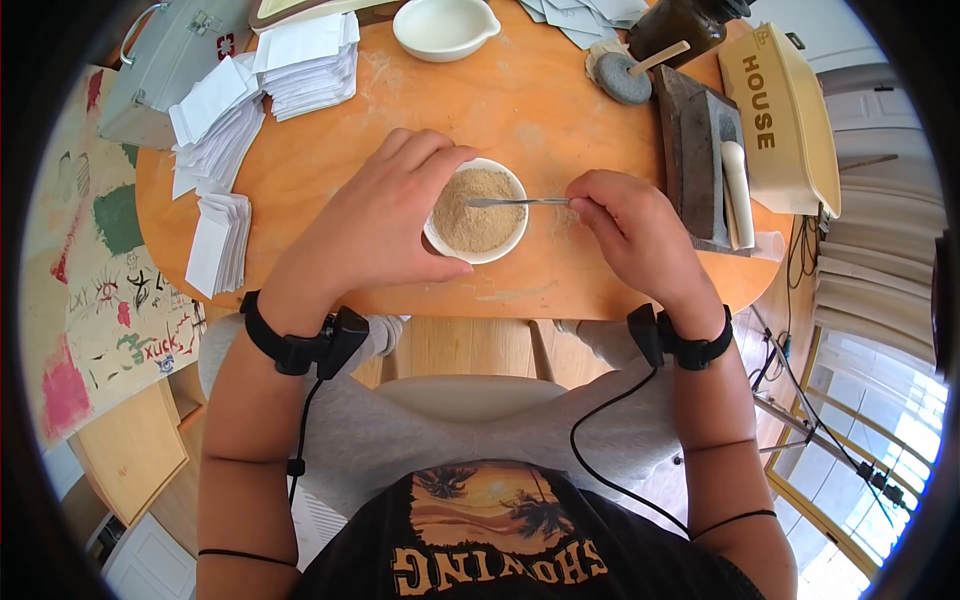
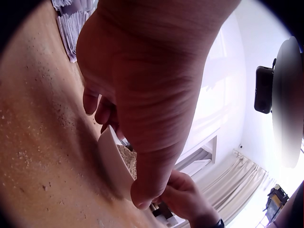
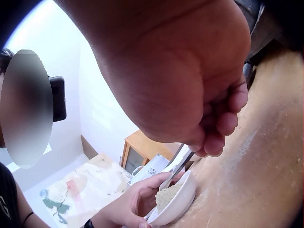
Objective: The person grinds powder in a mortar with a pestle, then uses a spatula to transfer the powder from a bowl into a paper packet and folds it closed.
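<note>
Hands: while the left hand (image 1: pixel 375 215) curls thumb and fingers round the bowl's left side, the right hand (image 1: pixel 640 235) pinches a metal spatula (image 1: pixel 540 202).
Spatula tip: in the tan powder (image 1: pixel 482 225).
Bowl: white bowl (image 1: pixel 520 233), between the hands, near the desk's front edge.
Bin text: "HOUSE", brown caps on the cream bin (image 1: pixel 800 130); small logo beside it, illegible.
Shirt text: black T-shirt (image 1: pixel 360 540), upside down, looks like "SHOWING", under a palm print.
Case mark: red-and-white emblem (image 1: pixel 226 46) on the grey metal case (image 1: pixel 170 75).
Scrawl: "xuck" or similar on the paint-marked sheet (image 1: pixel 110 290), left of desk.
Desk: orange-brown desk (image 1: pixel 570 130), rounded, pale smudges and specks.
Desk left: stacked white paper packets (image 1: pixel 312 75).
Desk far side: white lipped dish (image 1: pixel 445 28), dark brown jar (image 1: pixel 680 30).
Desk right: grey stone with wooden handle (image 1: pixel 622 80), white pestle (image 1: pixel 737 195).
Room: pale curtain (image 1: pixel 870 225), wood floor (image 1: pixel 455 342), bright glazing at right.
</note>
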A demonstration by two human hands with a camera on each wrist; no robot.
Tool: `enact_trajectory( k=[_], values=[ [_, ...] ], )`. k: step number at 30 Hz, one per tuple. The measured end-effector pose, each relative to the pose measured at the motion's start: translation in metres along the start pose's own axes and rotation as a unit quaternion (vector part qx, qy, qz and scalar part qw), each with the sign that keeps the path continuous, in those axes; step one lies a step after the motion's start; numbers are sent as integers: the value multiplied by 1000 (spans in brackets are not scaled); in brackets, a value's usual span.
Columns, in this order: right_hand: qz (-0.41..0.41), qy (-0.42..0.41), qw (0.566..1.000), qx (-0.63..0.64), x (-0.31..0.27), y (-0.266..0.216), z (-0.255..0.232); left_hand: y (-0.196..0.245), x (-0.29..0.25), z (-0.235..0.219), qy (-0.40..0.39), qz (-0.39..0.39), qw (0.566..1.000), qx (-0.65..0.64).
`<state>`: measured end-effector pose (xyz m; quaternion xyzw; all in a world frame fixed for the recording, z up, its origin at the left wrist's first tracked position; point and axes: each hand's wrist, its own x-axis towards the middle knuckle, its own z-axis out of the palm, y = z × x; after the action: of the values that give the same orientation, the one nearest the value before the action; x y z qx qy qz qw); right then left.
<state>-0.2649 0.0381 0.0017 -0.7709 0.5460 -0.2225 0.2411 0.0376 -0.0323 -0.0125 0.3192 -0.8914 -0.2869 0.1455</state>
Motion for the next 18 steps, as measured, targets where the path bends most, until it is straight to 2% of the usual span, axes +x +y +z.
enact_trajectory(
  k=[12,15,18],
  values=[
    [23,35,999,-23,4,1,7,2,0,-1,-4,-5,1000,3],
    [31,41,999,8,1,4,2,1,0,-1,-3,-6,1000,0],
    [56,11,997,46,0,0,-6,1,0,-1,-2,-5,1000,0]
  ],
)
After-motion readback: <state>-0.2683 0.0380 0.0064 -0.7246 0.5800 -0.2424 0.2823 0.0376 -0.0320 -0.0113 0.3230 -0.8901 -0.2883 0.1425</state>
